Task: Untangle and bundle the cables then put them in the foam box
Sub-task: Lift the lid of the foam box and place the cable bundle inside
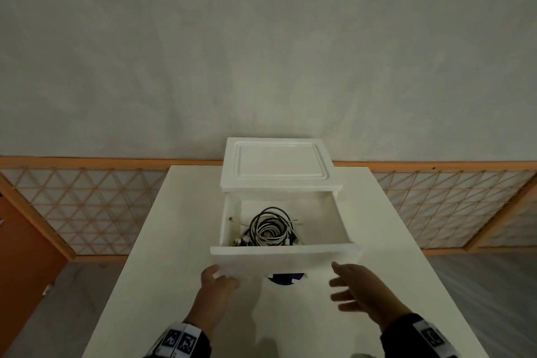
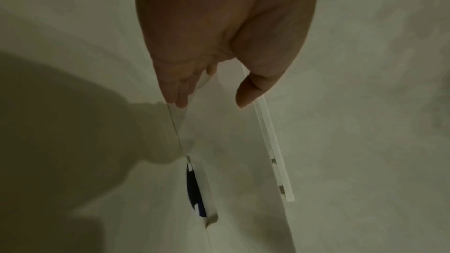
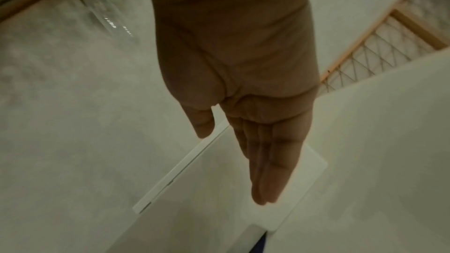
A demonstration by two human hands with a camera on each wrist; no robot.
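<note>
A white foam box [image 1: 284, 259] stands open on the white table [image 1: 162, 256]. A coiled bundle of black, grey and white cables [image 1: 268, 228] lies inside it. The lid [image 1: 279, 164] rests over the box's far part. My left hand [image 1: 219, 280] is at the near-left corner of the front wall. In the left wrist view this hand [image 2: 209, 99] has relaxed fingers [image 2: 179, 95] low on the wall [image 2: 231, 141] and the thumb near its top rim. My right hand [image 1: 348, 285] hovers open and blurred just off the near-right corner, with straight fingers [image 3: 265, 170] over the box [image 3: 207, 189].
A blue and white mark [image 1: 286, 279] shows at the foot of the front wall. Wooden lattice panels [image 1: 87, 206] run behind the table, and an orange cabinet [image 1: 23, 256] stands at the left. A glass vase with greenery [image 3: 107, 16] appears in the right wrist view.
</note>
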